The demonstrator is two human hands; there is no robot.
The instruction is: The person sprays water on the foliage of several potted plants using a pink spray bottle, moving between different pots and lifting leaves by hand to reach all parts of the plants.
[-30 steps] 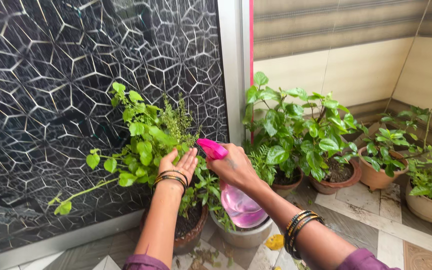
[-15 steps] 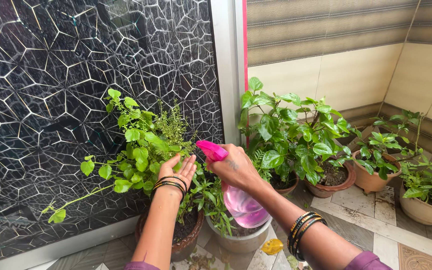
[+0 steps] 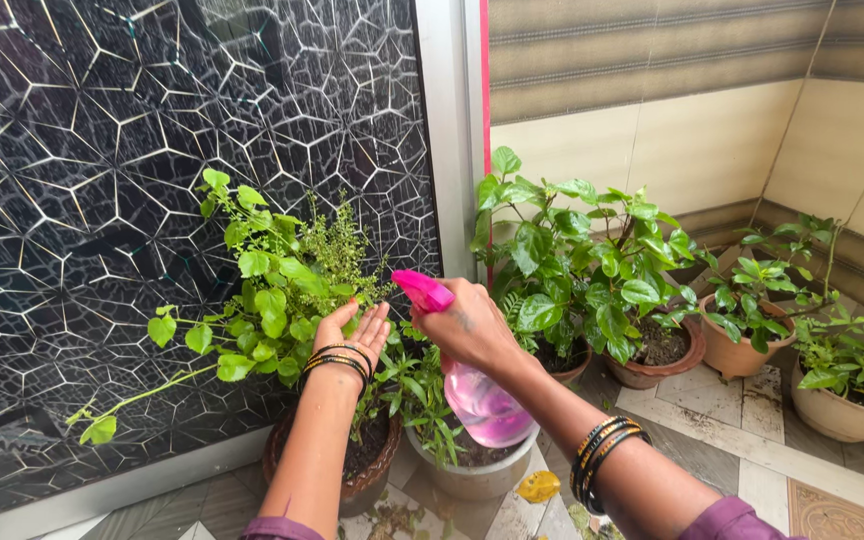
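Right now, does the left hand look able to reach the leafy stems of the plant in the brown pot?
Probably yes. The left hand is open, palm up, right against the plant's leaves above the brown pot; nothing stands between them.

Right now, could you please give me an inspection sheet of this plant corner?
Surface: tiled floor, stained in places.
Job's things: pink spray bottle; leafy plant in a brown pot.
Clutter: yellow fallen leaf; grey pot; three more potted plants to the right.
Hands: right hand grips the bottle; left hand open, cupped against the foliage.
Cables: nothing seen.
Surroundings: dark patterned panel, beige tiled wall.
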